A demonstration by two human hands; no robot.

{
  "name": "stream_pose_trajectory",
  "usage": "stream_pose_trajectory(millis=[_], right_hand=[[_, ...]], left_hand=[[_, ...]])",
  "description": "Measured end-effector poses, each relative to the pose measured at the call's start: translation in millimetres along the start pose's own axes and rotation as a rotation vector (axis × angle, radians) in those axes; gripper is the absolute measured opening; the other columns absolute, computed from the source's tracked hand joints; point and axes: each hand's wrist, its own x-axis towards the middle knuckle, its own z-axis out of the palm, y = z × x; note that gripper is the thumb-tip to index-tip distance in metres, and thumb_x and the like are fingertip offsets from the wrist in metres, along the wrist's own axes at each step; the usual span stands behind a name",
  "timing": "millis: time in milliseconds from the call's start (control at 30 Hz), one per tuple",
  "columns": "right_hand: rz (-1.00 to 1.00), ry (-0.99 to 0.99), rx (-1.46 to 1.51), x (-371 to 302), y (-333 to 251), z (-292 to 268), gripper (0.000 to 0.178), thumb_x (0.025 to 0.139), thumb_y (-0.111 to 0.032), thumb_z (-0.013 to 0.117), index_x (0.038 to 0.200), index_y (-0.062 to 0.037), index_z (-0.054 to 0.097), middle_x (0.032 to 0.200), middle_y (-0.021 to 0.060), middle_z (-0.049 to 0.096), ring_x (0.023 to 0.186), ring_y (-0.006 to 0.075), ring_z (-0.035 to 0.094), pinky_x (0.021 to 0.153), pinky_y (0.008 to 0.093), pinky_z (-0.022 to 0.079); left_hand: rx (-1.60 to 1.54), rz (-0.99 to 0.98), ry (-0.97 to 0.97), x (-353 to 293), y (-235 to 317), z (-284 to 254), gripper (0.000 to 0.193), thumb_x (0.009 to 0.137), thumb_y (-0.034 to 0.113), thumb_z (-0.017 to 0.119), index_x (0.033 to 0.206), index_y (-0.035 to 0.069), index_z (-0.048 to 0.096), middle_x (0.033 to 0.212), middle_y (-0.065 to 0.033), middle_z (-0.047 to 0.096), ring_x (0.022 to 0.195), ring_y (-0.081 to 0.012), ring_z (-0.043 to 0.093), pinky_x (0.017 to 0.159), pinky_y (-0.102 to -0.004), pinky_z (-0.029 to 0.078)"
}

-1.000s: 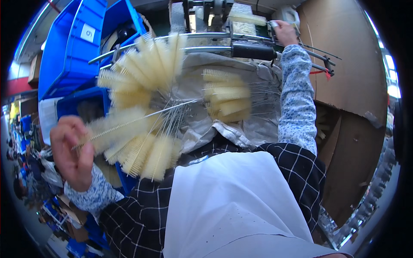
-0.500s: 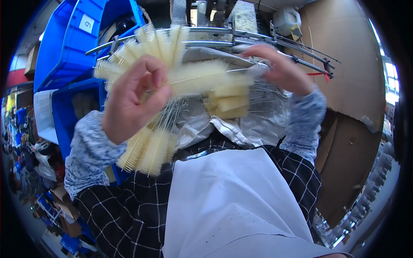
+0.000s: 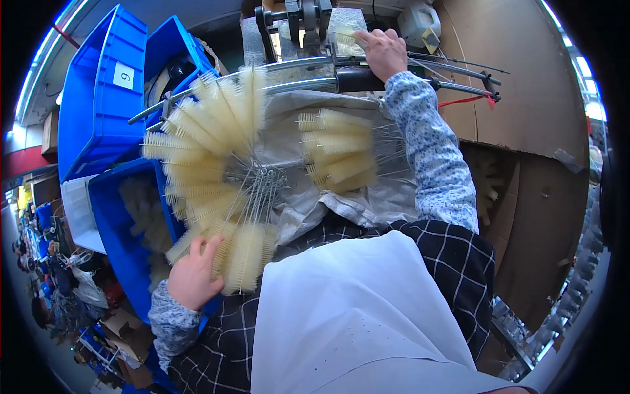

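Note:
Pale cream bottle brushes with twisted wire stems point(image 3: 226, 118) lie fanned out in a curve at the left of my lap, their looped wire ends bunched toward the middle. At the near end of that fan, my left hand point(image 3: 195, 272) rests on the brushes, thumb and fingers apart. My right hand point(image 3: 384, 54) reaches far forward to the metal machine and is closed round a bottle brush; only its pale bristles point(image 3: 346, 37) show beside the fingers. A smaller pile of brushes point(image 3: 338, 148) lies on the pale cloth sheet point(image 3: 295, 108), stems pointing right.
Curved metal rails point(image 3: 295, 85) cross in front of the machine point(image 3: 302, 26). Blue bins point(image 3: 105, 92) stand at the left, the lower one holding more brushes. A cardboard sheet point(image 3: 515, 79) rises at the right, near a red ribbon point(image 3: 469, 102) and a white plastic jug point(image 3: 419, 23).
My right hand has moved forward to the machine with a brush. The left hand has let go of the brush's bristled end and come down to the near end of the fan.

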Motion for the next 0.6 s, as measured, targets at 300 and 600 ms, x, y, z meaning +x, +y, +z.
stream_pose_trajectory(millis=[300, 600], right_hand=[[0.002, -0.089, 0.015, 10, -3, 11, 0.031, 0.085, -0.017, 0.042, 0.111, -0.0282, 0.055, 0.098, 0.0033, 0.058, 0.095, 0.0192, 0.047, 0.086, 0.0353, 0.034], [-0.03, -0.084, 0.033, 13, -4, 7, 0.031, 0.086, -0.016, 0.044, 0.111, -0.0292, 0.055, 0.098, 0.003, 0.058, 0.095, 0.0182, 0.047, 0.086, 0.0341, 0.033]], left_hand=[[-0.207, 0.001, 0.322, -5, 0, -25, 0.04, 0.062, -0.001, 0.051, 0.101, 0.006, 0.045, 0.099, -0.0173, 0.047, 0.08, -0.0373, 0.053, 0.067, -0.0389, 0.044], [-0.197, 0.104, 0.547, -16, 1, -53, 0.036, 0.059, -0.003, 0.057, 0.095, 0.002, 0.05, 0.1, -0.014, 0.05, 0.088, -0.0292, 0.053, 0.076, -0.0327, 0.043]])
